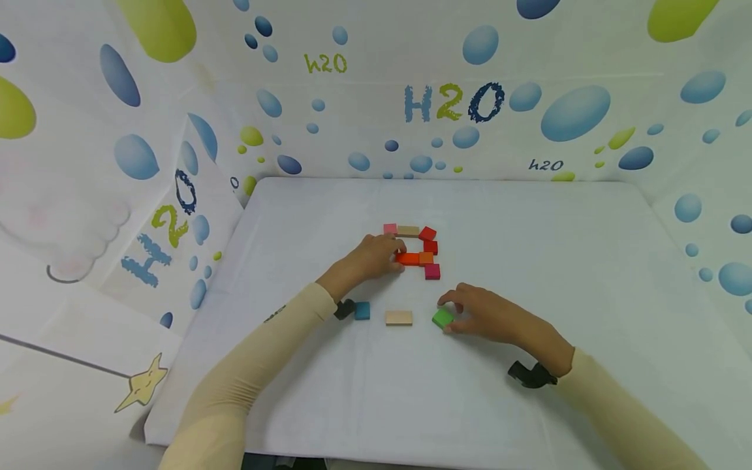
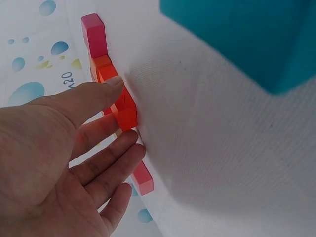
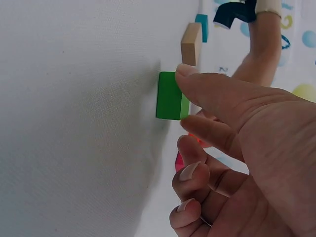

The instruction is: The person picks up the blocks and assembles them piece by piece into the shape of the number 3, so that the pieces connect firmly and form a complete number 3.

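Between fingertips (image 3: 185, 70) of right hand (image 1: 490, 316): green block (image 1: 443, 318), pinched.

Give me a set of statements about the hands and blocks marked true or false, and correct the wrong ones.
1. In the head view, the nearer wooden block lies between the blue block and the green block. True.
2. The right hand holds the blue block. False: it is at the green block.
3. The left hand touches the long red-orange block. True.
4. The blue block touches the nearer wooden block. False: a gap separates them.
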`<state>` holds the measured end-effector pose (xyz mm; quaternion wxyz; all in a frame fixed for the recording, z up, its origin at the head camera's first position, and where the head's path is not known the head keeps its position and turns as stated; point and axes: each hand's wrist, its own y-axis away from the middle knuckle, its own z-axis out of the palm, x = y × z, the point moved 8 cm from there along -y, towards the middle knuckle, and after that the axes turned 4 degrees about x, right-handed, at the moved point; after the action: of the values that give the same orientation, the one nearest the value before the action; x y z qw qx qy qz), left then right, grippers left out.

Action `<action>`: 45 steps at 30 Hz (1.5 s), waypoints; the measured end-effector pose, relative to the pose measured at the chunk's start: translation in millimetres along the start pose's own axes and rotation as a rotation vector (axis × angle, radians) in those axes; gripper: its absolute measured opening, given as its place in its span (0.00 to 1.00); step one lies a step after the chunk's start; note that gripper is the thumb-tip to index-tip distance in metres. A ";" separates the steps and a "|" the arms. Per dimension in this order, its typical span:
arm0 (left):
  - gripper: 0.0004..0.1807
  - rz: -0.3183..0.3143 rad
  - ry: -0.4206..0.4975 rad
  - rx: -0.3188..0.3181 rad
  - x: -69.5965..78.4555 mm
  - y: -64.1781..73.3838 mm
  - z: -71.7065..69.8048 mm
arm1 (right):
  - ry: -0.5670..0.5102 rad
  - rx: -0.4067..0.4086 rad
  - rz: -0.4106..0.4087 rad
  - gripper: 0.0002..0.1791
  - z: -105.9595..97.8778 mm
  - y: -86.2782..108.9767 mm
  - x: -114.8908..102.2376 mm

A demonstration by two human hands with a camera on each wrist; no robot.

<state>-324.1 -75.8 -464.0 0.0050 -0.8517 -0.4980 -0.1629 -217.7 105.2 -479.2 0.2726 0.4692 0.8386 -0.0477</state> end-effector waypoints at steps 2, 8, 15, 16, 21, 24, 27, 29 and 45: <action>0.24 0.001 0.002 0.000 0.0 0.1 0.2 | 0.011 0.010 -0.005 0.26 0.2 0.9 -0.4; 0.23 0.003 0.006 0.002 0.5 1.4 -1.3 | 0.029 0.059 -0.025 0.25 -0.7 2.4 -2.9; 0.24 0.008 0.006 0.007 -0.2 0.9 -0.2 | 0.055 0.113 0.031 0.27 -3.6 -2.0 1.5; 0.24 0.010 0.004 0.008 -0.4 0.7 0.0 | 0.055 0.116 0.039 0.26 -4.0 -2.8 2.1; 0.24 0.016 -0.007 0.014 -1.0 -0.1 0.7 | 0.061 0.140 0.033 0.21 -5.4 -7.3 2.2; 0.24 0.014 -0.007 0.018 -1.3 0.0 0.9 | 0.073 0.155 0.021 0.20 -5.3 -10.1 2.0; 0.25 0.013 -0.009 0.018 -1.2 0.3 1.0 | 0.082 0.160 0.018 0.20 -5.3 -12.9 1.3; 0.24 0.014 -0.010 0.016 -0.8 0.9 0.9 | 0.083 0.163 0.026 0.19 -6.0 -14.8 1.2; 0.25 0.016 -0.007 0.015 0.2 1.5 0.0 | 0.104 0.213 0.065 0.19 -12.1 -27.8 1.5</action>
<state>-322.7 -76.4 -463.6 0.0111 -0.8562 -0.4923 -0.1563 -245.9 95.0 -474.6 0.1790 0.5244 0.8260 -0.1033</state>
